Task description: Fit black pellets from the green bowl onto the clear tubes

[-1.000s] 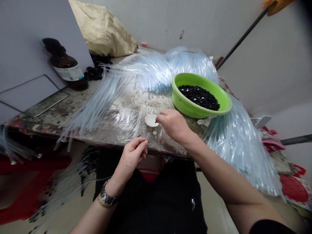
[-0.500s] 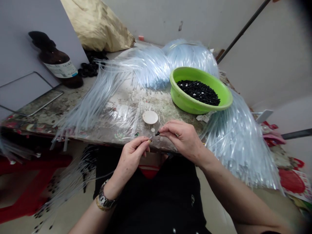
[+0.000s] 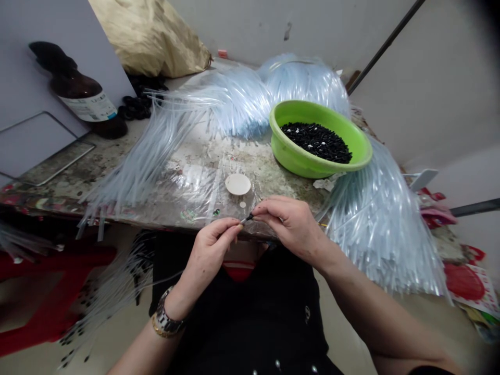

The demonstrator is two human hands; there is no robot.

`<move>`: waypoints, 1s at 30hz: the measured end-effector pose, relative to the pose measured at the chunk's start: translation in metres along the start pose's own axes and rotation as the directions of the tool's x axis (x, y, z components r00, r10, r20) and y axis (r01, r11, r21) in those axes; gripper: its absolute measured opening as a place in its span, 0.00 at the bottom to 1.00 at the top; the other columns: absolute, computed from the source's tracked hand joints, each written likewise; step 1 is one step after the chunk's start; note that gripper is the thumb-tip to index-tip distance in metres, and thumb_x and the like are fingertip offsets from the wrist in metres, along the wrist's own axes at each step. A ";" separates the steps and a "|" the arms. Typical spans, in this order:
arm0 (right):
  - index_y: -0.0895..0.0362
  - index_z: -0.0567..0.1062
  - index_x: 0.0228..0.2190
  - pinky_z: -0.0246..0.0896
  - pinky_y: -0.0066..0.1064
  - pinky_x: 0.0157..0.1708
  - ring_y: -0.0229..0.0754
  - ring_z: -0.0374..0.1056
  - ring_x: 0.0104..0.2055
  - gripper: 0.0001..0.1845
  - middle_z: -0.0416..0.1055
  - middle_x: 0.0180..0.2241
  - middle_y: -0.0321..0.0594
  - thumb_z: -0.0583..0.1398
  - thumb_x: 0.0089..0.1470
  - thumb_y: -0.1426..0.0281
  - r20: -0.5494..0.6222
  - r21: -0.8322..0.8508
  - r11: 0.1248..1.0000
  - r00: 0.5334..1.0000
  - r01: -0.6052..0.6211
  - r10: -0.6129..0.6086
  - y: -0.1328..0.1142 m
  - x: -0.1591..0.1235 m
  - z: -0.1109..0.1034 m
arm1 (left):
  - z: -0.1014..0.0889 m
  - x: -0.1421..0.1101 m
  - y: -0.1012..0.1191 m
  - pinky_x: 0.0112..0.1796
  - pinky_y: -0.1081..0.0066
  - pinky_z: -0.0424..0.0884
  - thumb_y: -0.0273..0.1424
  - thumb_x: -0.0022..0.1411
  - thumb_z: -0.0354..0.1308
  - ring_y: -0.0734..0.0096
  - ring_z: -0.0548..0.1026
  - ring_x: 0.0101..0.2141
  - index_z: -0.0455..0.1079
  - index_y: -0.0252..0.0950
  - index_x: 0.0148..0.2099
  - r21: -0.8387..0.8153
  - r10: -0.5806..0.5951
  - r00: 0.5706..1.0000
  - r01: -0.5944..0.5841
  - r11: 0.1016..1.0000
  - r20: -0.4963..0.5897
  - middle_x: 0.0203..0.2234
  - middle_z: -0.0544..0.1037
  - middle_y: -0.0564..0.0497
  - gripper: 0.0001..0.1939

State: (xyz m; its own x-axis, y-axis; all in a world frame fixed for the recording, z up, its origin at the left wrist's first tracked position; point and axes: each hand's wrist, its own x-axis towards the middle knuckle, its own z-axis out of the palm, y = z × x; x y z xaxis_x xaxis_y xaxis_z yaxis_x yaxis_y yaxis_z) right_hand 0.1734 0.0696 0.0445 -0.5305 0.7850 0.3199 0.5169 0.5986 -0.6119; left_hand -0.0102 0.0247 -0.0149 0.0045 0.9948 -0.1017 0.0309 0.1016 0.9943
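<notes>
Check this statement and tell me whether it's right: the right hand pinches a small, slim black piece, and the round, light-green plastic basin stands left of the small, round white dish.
The side is wrong: in the head view, the round, light-green plastic basin stands right of the small, round white dish. The right hand does pinch a small, slim black piece.

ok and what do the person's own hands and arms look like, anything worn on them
The left hand is ungloved; its wrist wears a silver-toned link watch with a gold-toned bracelet beside it. The right hand is ungloved too, its wrist unadorned. A black sleeve edge shows on the right arm.
</notes>
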 end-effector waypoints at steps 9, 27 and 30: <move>0.58 0.77 0.31 0.64 0.28 0.37 0.38 0.72 0.35 0.07 0.78 0.32 0.38 0.59 0.59 0.77 0.021 -0.074 0.997 0.999 0.030 -0.028 -0.002 -0.003 -0.002 | -0.001 -0.002 -0.002 0.34 0.70 0.72 0.33 0.58 0.62 0.66 0.76 0.30 0.80 0.37 0.38 0.086 0.083 0.996 -0.080 0.993 -0.037 0.32 0.82 0.49 0.08; 0.58 0.76 0.30 0.65 0.31 0.36 0.41 0.72 0.33 0.13 0.78 0.30 0.41 0.54 0.63 0.75 -0.108 -0.236 0.967 0.986 0.100 -0.128 -0.008 -0.021 0.012 | 0.006 -0.006 -0.002 0.38 0.71 0.72 0.30 0.61 0.60 0.67 0.77 0.34 0.79 0.39 0.37 0.153 0.185 0.983 -0.185 0.971 0.012 0.33 0.82 0.51 0.06; 0.58 0.76 0.29 0.65 0.33 0.37 0.42 0.72 0.33 0.13 0.78 0.30 0.43 0.54 0.63 0.74 -0.136 -0.303 0.948 0.980 0.099 -0.146 -0.011 -0.022 0.015 | 0.007 -0.007 -0.002 0.39 0.71 0.72 0.29 0.62 0.59 0.67 0.77 0.35 0.79 0.39 0.37 0.174 0.206 0.979 -0.204 0.963 0.010 0.33 0.82 0.51 0.06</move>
State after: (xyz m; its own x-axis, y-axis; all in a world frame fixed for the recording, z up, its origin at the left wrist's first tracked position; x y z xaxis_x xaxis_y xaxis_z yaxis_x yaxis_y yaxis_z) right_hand 0.1694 0.0436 0.0330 -0.5038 0.7034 0.5014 0.6410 0.6935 -0.3288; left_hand -0.0033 0.0171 -0.0163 0.0212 0.9943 0.1047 0.2024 -0.1069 0.9734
